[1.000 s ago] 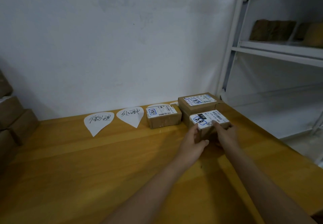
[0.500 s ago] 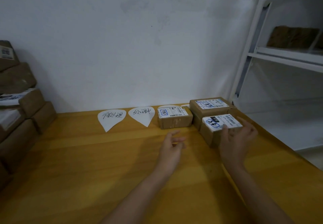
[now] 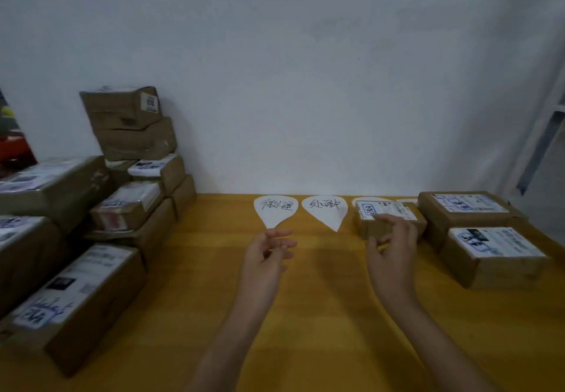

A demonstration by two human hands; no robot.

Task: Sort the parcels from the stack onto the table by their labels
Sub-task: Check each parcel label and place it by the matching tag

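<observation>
At the far left a stack of parcels [image 3: 91,208] rises against the white wall [image 3: 305,70] — brown cardboard boxes piled several high, most with white labels facing up, the topmost box [image 3: 122,107] tilted and showing a small label on its side. The nearest box of the pile [image 3: 73,306] lies low at the left edge of the yellow wooden tabletop [image 3: 305,330].

Toward the middle, two teardrop-shaped paper tags lie flat at the back of the tabletop, each with handwriting: the left tag [image 3: 275,212] and, just beside it, the right tag [image 3: 324,211]. The left hand [image 3: 266,257] hovers in front of the left tag, empty, its fingers loosely spread and slightly curled. The right hand [image 3: 393,251] hovers near it, also empty, fingers parted and bent, held in front of a small labelled parcel [image 3: 388,217] that sits partly on a third paper tag [image 3: 360,200]; whether the fingertips touch that parcel cannot be told.

Further right, two more parcels sit apart from the small one — a rear parcel [image 3: 467,211] close to the wall and a front parcel [image 3: 495,254] just before it, both with white labels up. A pale shelf frame [image 3: 538,144] stands at the right edge.
</observation>
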